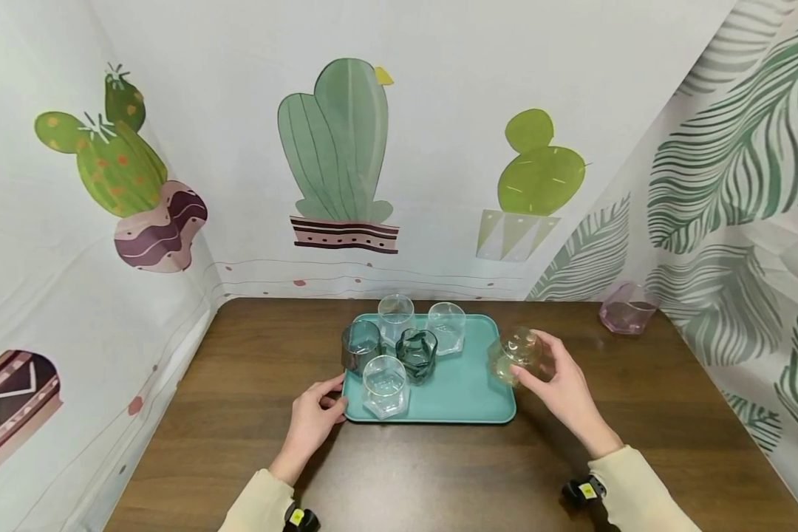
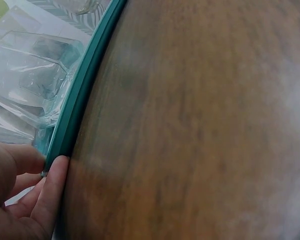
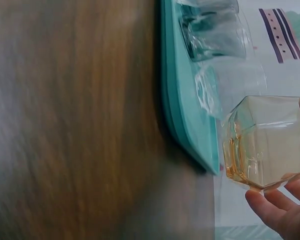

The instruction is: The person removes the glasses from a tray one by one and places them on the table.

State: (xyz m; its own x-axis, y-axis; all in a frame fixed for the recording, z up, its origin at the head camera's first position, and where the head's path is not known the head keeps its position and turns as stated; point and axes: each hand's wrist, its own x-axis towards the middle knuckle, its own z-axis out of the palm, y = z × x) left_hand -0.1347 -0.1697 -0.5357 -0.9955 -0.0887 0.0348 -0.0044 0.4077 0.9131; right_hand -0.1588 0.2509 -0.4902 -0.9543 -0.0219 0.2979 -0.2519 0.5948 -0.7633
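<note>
A turquoise tray [image 1: 462, 391] lies on the table, carrying several glasses on its left and middle. Among them are a clear glass [image 1: 386, 391] at the front, a dark green one [image 1: 417, 358] and a grey one [image 1: 360, 347]. Two more clear glasses, one left [image 1: 396, 318] and one right [image 1: 447, 329], stand at the back. With thumb and fingers my left hand [image 1: 315, 417] pinches the tray's left front rim. My right hand [image 1: 561, 380] grips an amber glass [image 3: 270, 142] at the tray's right edge; in the right wrist view its faceted side shows above the fingertips.
A pink glass [image 1: 626, 310] stands at the table's back right corner. Brown wooden tabletop [image 1: 399, 473] surrounds the tray. Behind the table hangs a cloth [image 1: 439, 222] printed with cacti, and more printed cloth borders both sides.
</note>
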